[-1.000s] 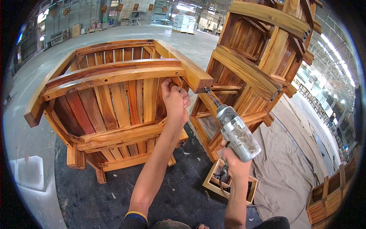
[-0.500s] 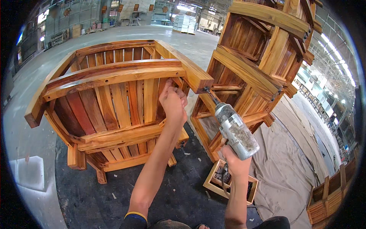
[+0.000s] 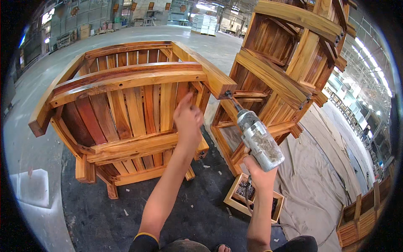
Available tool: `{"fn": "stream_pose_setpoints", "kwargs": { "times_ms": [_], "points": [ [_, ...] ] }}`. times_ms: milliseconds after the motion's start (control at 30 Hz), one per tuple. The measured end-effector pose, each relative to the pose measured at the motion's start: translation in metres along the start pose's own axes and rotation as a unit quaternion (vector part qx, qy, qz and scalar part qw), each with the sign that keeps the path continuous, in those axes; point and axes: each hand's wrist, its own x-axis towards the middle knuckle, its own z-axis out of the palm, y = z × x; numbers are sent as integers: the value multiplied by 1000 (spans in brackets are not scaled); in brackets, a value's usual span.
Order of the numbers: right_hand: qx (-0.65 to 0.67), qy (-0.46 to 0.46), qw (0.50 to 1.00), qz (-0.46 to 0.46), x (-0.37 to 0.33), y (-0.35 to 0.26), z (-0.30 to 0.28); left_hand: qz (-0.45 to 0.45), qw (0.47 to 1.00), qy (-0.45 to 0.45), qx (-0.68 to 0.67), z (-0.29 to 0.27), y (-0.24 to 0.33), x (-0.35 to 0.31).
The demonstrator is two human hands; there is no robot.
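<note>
My right hand (image 3: 261, 174) is wrapped round the grip of a worn, silver air impact wrench (image 3: 262, 145). The wrench's socket tip (image 3: 229, 94) meets the dark bolt area at the end of a thick wooden leg (image 3: 210, 74). That leg belongs to a slatted wooden armchair (image 3: 121, 145) tipped over in front of me. My left hand (image 3: 187, 119) hovers before its slats, just below the right end of a curved rail (image 3: 126, 84). Its index finger points up and the other fingers are loosely bent, slightly blurred; nothing shows in them.
A wooden box (image 3: 239, 197) of small dark hardware sits by my right forearm, on a black mat (image 3: 168, 206) with scattered scraps. Stacked wooden chairs (image 3: 289, 71) rise at the right. Beige cloth (image 3: 312, 176) covers the floor there, with another slatted wooden piece (image 3: 361, 218) beyond.
My left hand has come away from the curved rail, moving slightly down and its fingers loosening. The wrench stays at the leg's end; the chair has shifted slightly in view.
</note>
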Motion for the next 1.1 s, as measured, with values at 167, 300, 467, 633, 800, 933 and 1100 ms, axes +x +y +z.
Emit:
{"fn": "stream_pose_setpoints", "kwargs": {
  "times_ms": [167, 300, 467, 633, 800, 933, 1100],
  "points": [
    [55, 24, 997, 51, -43, 0, -1, -237, 964, 79, -94, -114, 0, -96],
    [133, -23, 989, 63, -81, 13, 11, -280, 937, 171, -118, -216, 12, -189],
    [156, -68, 982, 87, -94, 27, 30, -247, 923, 293, 17, -260, 50, -276],
    [202, -30, 979, 0, -81, 23, 39, -229, 927, 296, -33, -306, 97, -330],
    [241, 55, 969, 12, -39, 11, 32, -228, 915, 325, -71, -354, 128, -350],
    [268, 27, 960, 72, -16, 18, 33, -197, 921, 334, -32, -359, 146, -365],
    [294, 98, 944, 109, -14, 14, 39, -174, 931, 320, -16, -376, 170, -376]
  ]
}}
